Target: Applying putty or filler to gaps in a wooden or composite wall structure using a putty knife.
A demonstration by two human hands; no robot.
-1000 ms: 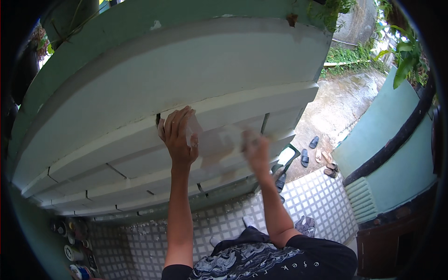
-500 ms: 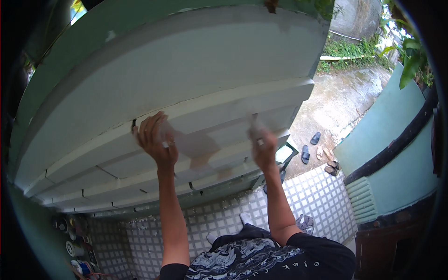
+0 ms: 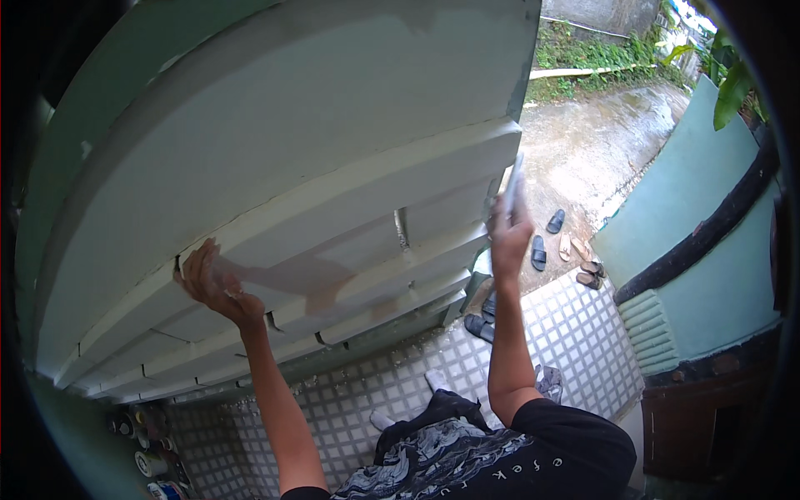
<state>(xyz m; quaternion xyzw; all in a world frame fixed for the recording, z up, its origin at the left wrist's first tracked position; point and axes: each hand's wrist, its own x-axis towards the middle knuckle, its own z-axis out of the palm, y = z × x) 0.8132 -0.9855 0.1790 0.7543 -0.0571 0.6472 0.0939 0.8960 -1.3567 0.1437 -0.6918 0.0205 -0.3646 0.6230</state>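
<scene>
A pale wall panel (image 3: 308, 108) with long horizontal ledges and several dark slots stands before me. My left hand (image 3: 218, 286) is raised at the upper ledge (image 3: 275, 218) on the left, its fingers stretched out beside a dark slot. Any thin thing in its palm is too unclear to make out. Gripped upright in my right hand (image 3: 510, 237) is a flat, pale, blade-like tool (image 3: 516, 179), smeared by motion, at the panel's right edge. A greyish vertical mark (image 3: 402, 229) with a dark top runs between two ledges, between my hands.
Checkered tiles (image 3: 575, 350) cover the floor below. Several sandals (image 3: 539, 252) lie on wet concrete at the right. A green wall (image 3: 708, 217) with a dark curved band stands farther right. Cans and rolls (image 3: 151, 463) cluster at lower left.
My left hand has shifted left and down in the picture, and my right hand to the right with the tool, toward the panel's edge. The whole view has turned a little rightward.
</scene>
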